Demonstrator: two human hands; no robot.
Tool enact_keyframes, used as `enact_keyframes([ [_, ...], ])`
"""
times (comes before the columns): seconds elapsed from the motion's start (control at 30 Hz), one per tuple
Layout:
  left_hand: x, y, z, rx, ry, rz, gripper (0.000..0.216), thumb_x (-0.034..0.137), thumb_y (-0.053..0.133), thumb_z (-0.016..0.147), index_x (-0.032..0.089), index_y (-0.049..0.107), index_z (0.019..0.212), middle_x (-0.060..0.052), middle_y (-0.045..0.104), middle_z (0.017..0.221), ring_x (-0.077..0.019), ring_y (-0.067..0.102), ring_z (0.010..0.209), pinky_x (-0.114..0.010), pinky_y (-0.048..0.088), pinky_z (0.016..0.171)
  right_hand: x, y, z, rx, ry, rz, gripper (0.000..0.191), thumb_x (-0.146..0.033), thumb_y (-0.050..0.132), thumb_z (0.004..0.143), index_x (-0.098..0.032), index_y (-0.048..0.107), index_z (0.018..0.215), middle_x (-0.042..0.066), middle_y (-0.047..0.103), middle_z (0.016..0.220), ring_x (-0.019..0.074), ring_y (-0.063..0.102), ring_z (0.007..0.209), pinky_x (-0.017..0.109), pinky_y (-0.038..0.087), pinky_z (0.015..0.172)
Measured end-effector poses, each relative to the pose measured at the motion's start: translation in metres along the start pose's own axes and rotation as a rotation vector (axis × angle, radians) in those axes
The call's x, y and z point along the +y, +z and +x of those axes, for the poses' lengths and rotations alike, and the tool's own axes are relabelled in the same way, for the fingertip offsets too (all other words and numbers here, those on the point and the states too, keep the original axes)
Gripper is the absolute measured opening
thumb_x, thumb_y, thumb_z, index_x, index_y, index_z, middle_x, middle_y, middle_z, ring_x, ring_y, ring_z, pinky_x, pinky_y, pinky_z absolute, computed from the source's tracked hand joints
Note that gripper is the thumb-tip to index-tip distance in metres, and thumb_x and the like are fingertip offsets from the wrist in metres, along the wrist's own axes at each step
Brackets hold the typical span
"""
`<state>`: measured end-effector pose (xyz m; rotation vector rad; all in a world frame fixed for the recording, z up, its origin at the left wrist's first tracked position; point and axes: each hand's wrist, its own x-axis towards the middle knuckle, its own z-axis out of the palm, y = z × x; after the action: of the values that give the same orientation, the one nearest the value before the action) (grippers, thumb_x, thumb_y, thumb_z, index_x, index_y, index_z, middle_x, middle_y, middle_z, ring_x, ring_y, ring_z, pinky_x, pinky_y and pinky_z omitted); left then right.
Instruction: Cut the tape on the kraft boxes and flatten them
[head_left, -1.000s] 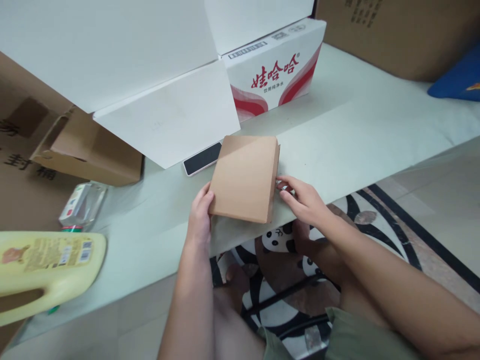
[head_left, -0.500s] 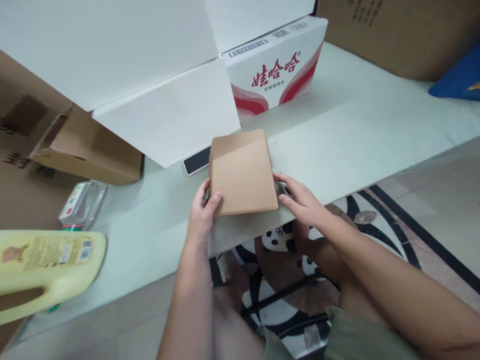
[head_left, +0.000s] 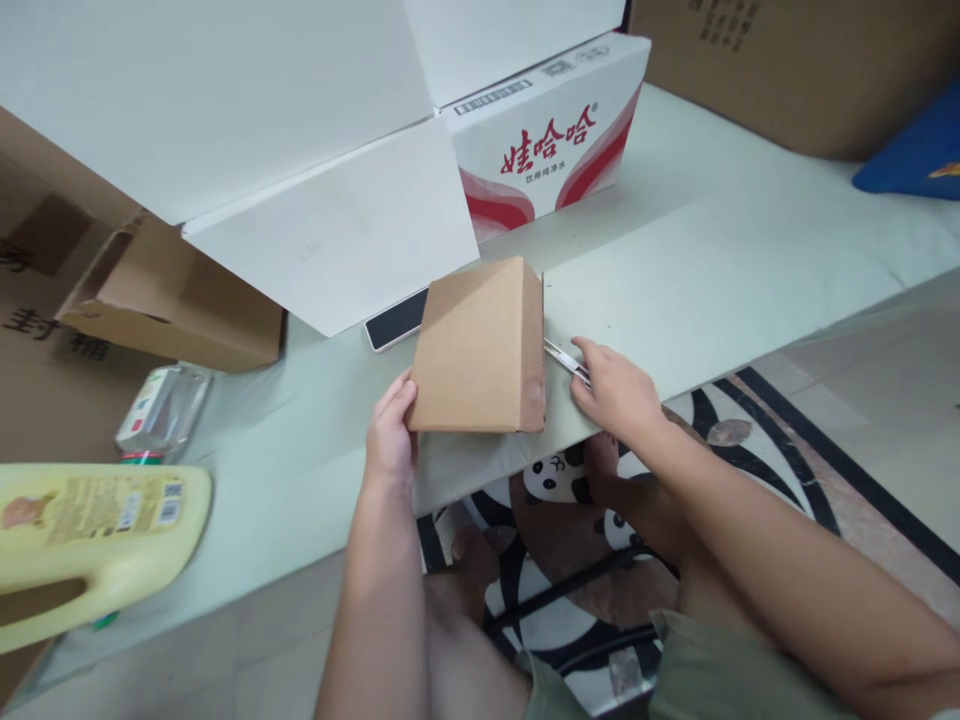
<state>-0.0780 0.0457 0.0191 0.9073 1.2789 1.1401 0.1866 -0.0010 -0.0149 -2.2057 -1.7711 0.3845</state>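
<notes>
A small brown cardboard box is held tilted above the pale cloth-covered table, its right side face turned into view. My left hand grips its left edge near the lower corner, some fingers hidden behind it. To the right of the box, my right hand is closed around a slim silver utility knife. The knife's front end points at the box's right side; whether it touches the cardboard I cannot tell. Behind the box lies a flat white-edged device with a dark face, partly covered by it.
White cartons and a red-and-white water carton stand behind. At the left are a yellow jug, a clear bottle and an opened brown carton. The table's front edge runs just below my hands, with patterned floor beneath.
The box has turned so that its right side face shows. My right hand has moved slightly right, away from the box, with the utility knife now more visible. My left hand still grips the box.
</notes>
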Motion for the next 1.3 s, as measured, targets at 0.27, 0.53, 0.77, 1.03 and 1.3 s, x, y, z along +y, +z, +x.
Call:
enact_keyframes([
  [0.27,-0.001,0.000,0.001,-0.023,0.036,0.042,0.048,0.046,0.077,0.068,0.018,0.078,0.108,-0.009,0.079,0.113,-0.0326,0.067,0.122,-0.040,0.052,0.105,0.013,-0.001,0.007,0.112,0.113,0.575,0.040,-0.026,0.047,0.085,-0.023,0.064,0.120,0.008,0.072,0.096,0.0264,0.065,0.084,0.042,0.053,0.078],
  [0.53,-0.003,0.006,-0.003,-0.033,0.055,0.107,0.056,0.048,0.078,0.072,0.019,0.074,0.120,-0.009,0.072,0.133,-0.0336,0.057,0.137,-0.045,0.041,0.119,0.011,-0.003,0.005,0.142,0.123,0.810,0.052,-0.028,0.048,0.083,-0.022,0.066,0.130,0.006,0.076,0.102,0.0247,0.067,0.092,0.046,0.055,0.089],
  [0.77,-0.005,0.010,-0.004,-0.104,0.109,0.171,0.068,0.057,0.077,0.077,0.021,0.066,0.133,-0.011,0.060,0.150,-0.0317,0.050,0.144,-0.042,0.038,0.122,0.013,-0.001,0.006,0.137,0.097,0.785,0.052,-0.025,0.048,0.083,-0.023,0.068,0.131,0.007,0.077,0.113,0.0249,0.070,0.100,0.046,0.056,0.092],
  [1.03,-0.004,0.019,-0.007,-0.070,0.103,0.184,0.061,0.047,0.077,0.077,0.021,0.067,0.131,-0.010,0.065,0.143,-0.0327,0.055,0.138,-0.042,0.045,0.115,0.012,-0.003,0.000,0.156,0.070,0.700,0.050,-0.025,0.048,0.087,-0.024,0.069,0.132,0.007,0.075,0.126,0.0299,0.070,0.114,0.050,0.057,0.098],
  [1.3,-0.003,0.023,-0.007,-0.019,0.092,0.165,0.062,0.046,0.078,0.070,0.020,0.069,0.125,-0.010,0.069,0.137,-0.0355,0.057,0.135,-0.044,0.046,0.113,0.009,-0.022,-0.022,0.027,0.032,0.562,0.050,-0.027,0.045,0.091,-0.024,0.062,0.138,0.007,0.078,0.102,0.0244,0.070,0.080,0.041,0.055,0.074],
])
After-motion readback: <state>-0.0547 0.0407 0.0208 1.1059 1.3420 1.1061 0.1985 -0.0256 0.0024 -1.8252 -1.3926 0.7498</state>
